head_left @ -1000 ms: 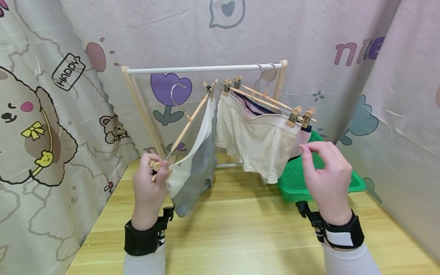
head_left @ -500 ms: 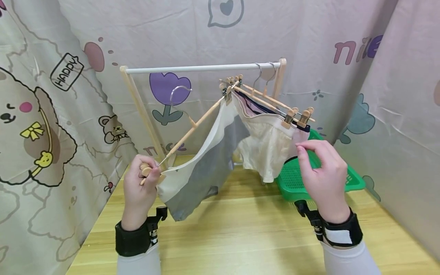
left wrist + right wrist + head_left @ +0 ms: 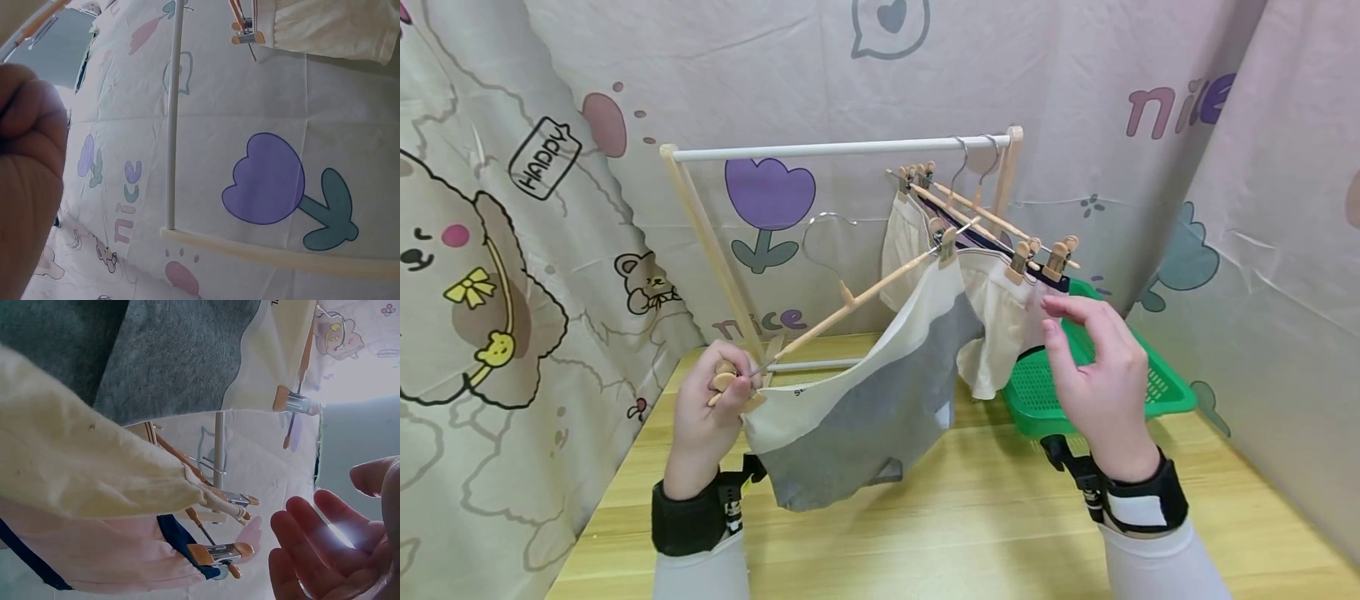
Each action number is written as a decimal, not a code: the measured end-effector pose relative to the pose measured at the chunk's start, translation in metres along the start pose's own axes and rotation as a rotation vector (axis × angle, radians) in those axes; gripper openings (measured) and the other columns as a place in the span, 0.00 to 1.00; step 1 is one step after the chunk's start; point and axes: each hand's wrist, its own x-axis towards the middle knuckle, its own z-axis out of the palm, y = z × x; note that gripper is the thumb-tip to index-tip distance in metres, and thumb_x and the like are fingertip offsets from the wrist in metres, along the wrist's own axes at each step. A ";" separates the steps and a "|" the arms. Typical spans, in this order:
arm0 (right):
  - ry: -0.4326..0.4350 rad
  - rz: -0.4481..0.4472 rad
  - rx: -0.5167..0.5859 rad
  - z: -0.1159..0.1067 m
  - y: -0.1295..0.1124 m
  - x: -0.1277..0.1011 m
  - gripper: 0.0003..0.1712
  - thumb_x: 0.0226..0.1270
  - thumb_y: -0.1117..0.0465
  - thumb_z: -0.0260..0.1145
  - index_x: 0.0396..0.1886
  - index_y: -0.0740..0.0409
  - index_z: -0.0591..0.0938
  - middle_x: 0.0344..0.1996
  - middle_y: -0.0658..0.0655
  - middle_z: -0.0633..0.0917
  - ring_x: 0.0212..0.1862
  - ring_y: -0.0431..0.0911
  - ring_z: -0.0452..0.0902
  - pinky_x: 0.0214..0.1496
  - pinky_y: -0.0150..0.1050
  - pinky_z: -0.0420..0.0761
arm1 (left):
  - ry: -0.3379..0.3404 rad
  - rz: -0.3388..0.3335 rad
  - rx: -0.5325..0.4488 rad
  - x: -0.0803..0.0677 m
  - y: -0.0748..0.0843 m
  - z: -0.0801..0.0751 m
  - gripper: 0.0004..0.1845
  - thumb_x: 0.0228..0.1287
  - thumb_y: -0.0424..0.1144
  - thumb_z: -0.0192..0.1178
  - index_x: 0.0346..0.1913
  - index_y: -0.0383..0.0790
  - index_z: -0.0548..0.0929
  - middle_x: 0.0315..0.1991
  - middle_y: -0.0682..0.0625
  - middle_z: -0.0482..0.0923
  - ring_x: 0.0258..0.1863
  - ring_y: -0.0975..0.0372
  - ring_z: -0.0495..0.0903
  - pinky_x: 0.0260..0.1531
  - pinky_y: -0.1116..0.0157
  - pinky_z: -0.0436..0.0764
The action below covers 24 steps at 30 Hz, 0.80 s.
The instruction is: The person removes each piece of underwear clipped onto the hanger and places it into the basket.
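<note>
In the head view my left hand [image 3: 707, 417] grips one clip end of a wooden clip hanger [image 3: 850, 304]. From its two clips hang grey-and-cream underpants [image 3: 865, 425], spread wide above the table. The hanger's metal hook [image 3: 820, 237] points up, apart from the rack's white rail [image 3: 842, 148]. My right hand [image 3: 1105, 383] is held up at the right, thumb and fingers parted, holding nothing. The right wrist view shows its fingers apart, short of the hanger's far clip [image 3: 295, 401]. Cream underpants [image 3: 985, 308] hang behind, partly covered by the grey pair.
Two hangers hook over the rail's right end; pink underpants with dark trim [image 3: 112, 550] hang on the rear one. A green basket [image 3: 1172, 392] stands behind my right hand on the wooden table [image 3: 970, 517]. Printed curtains [image 3: 625, 67] surround the table.
The hanger's far end has swung right and down, bringing the grey underpants across the cream pair. My left hand shifted slightly left. My right thumb and fingers, close together before, have parted.
</note>
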 end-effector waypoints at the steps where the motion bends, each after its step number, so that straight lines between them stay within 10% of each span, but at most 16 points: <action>1: -0.004 0.004 0.014 0.000 0.000 0.000 0.15 0.71 0.68 0.66 0.55 0.66 0.85 0.51 0.64 0.87 0.56 0.30 0.76 0.61 0.23 0.71 | -0.010 0.000 0.012 0.000 0.000 0.001 0.29 0.74 0.53 0.62 0.35 0.25 0.69 0.31 0.57 0.74 0.28 0.66 0.70 0.27 0.69 0.68; 24: -0.232 0.141 0.364 0.003 0.001 0.002 0.29 0.77 0.72 0.57 0.75 0.59 0.70 0.66 0.44 0.79 0.68 0.39 0.72 0.67 0.25 0.69 | -0.272 0.081 0.167 0.003 -0.011 0.015 0.24 0.80 0.56 0.52 0.36 0.37 0.73 0.29 0.50 0.70 0.30 0.66 0.70 0.21 0.67 0.68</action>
